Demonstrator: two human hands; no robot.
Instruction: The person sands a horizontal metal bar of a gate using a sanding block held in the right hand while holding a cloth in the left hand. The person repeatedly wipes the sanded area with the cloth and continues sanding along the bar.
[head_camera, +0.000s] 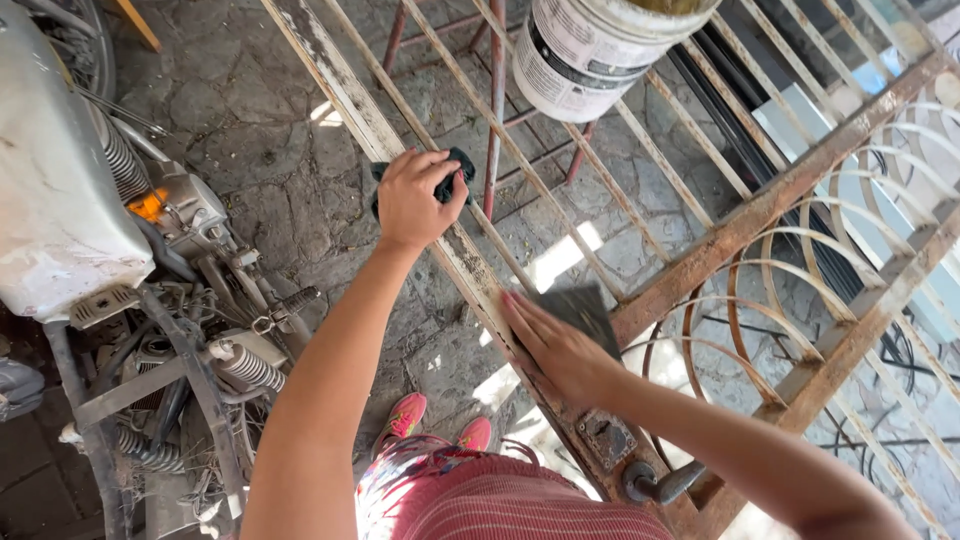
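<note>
Nearest, below both hands, a lock plate (605, 438) and a dark lever handle (662, 486) sit on the rusty frame of a metal gate (760, 210) that lies flat, raised off the stone floor (250, 110).

Just above the lock, the right hand (560, 350) lies flat with fingers together, pressing a grey sheet of sandpaper (585, 310) onto the frame rail. It grips nothing; the palm only bears down.

Up the same rail, well apart from the right, the left hand (415, 200) is closed on a dark cloth (450, 180), its knuckles resting on the rail's edge.

The rail between the hands and beyond the left one looks paler, with whitish old paint and less rust than the brown cross bar to the right of the right hand. I judge this rail partly cleaned. The cross bars, the thin bars and the curved scrollwork (800, 300) to the right appear rusty and untouched.

Beyond the left hand a white bucket (590, 50) stands on the bars. Left of the left arm is a motorcycle (120, 250).
</note>
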